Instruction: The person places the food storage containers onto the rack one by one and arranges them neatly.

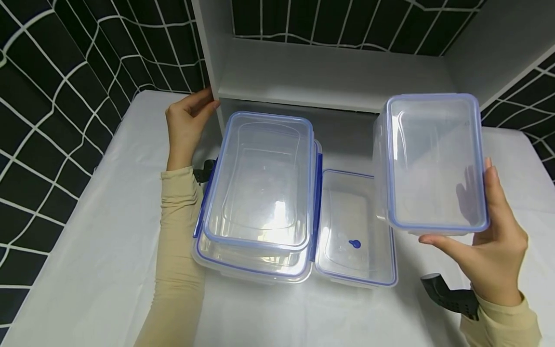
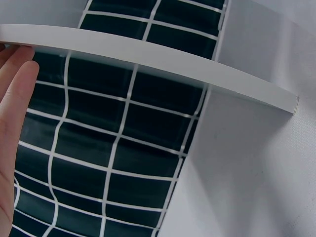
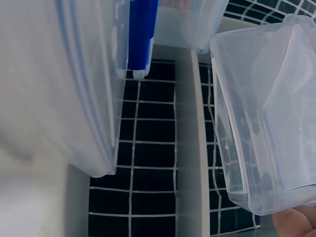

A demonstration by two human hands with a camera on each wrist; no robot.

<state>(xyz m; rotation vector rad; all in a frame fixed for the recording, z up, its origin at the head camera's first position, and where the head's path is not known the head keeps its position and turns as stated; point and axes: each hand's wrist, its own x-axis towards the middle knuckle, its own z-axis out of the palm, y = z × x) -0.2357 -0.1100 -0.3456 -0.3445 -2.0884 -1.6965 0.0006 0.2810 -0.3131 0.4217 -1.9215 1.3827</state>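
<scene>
My left hand point(image 1: 186, 120) is up at the white shelf unit's left side panel point(image 1: 211, 62). Its fingers are fairly straight and touch the outer side of that panel point(image 2: 148, 54), as the left wrist view also shows. On the right, my right hand point(image 1: 498, 250) grips a tall clear plastic container point(image 1: 438, 164) with a pale blue rim, thumb at the near edge and fingers along the right side. This container is held above the table and tilted towards the head camera. In the right wrist view the same container point(image 3: 261, 113) appears with part of a finger point(image 3: 292, 224) below it.
Before the shelf unit, a clear blue-rimmed container point(image 1: 260, 193) sits on a larger one point(image 1: 247, 265) with dark blue side clips. Right of them stands a smaller container point(image 1: 347, 207) with a blue plug. Dark cloth with white grid lines point(image 1: 47, 144) surrounds the white-covered table point(image 1: 104, 250).
</scene>
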